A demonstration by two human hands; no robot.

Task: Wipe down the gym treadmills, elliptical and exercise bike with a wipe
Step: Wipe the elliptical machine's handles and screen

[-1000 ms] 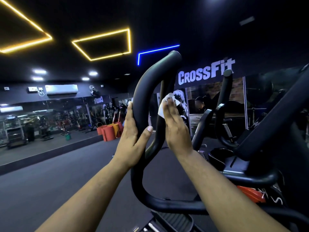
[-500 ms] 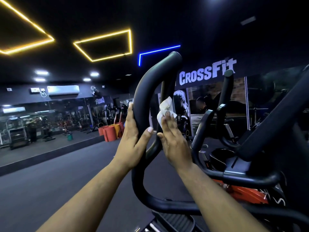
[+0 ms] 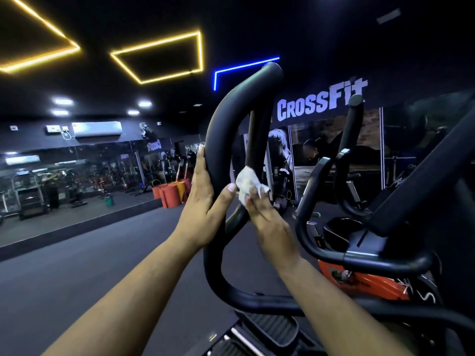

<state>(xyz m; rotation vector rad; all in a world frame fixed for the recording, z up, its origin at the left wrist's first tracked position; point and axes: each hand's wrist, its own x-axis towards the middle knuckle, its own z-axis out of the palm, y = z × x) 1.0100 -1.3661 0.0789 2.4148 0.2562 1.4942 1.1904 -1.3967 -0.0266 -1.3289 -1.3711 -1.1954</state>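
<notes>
1. The wipe (image 3: 248, 183), a crumpled white tissue, is pressed against the inner side of the elliptical's looped black handle (image 3: 221, 140), about halfway up the loop.
2. The right hand (image 3: 267, 217) holds the wipe there; its fingers lie nearly straight over the wipe, so this grip is flat and pressing, not curled round the bar.
3. The left hand (image 3: 203, 201) grips the outer bar of the same handle, palm on the bar, fingers along its far side and the thumb hooked round the near side, the thumb tip just beside the wipe.
4. Both forearms reach up from the bottom edge of the view.
5. The handle curves down into a horizontal bar, with a ribbed black foot pedal (image 3: 270, 327) below it at the bottom edge.
6. To the right stands a second machine with black handlebars (image 3: 385, 260) and an orange body (image 3: 370, 281).
7. Behind, a dark wall carries a white "CrossFit" sign (image 3: 321, 101).
8. To the left, orange rolled mats (image 3: 169, 192) stand on the dark floor (image 3: 90, 273) by a mirrored wall (image 3: 77, 176).
9. Yellow light strips (image 3: 159, 56) and a blue light strip (image 3: 244, 66) glow on the ceiling.
</notes>
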